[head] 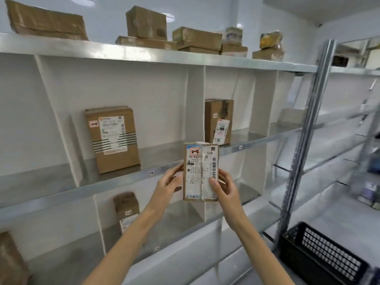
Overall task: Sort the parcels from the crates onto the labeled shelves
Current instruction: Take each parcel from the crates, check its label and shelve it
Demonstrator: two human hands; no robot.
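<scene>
A small cardboard parcel [200, 171] with a white shipping label and a red tag reading "2-4" is held upright in front of the metal shelves [123, 182]. My left hand [170, 179] grips its left edge and my right hand [223, 186] grips its lower right side. Two brown parcels stand in the middle shelf's compartments: a large one [114, 138] on the left and a taller one [219, 121] on the right. Another parcel [126, 208] stands on the shelf below. Small label tags [151, 173] sit on the shelf edges.
Several brown boxes [185, 38] lie on the top shelf. White dividers [59, 120] split the shelves into compartments. A black plastic crate [322, 258] stands at the lower right beside a metal upright post [304, 140]. A second rack [366, 140] extends on the right.
</scene>
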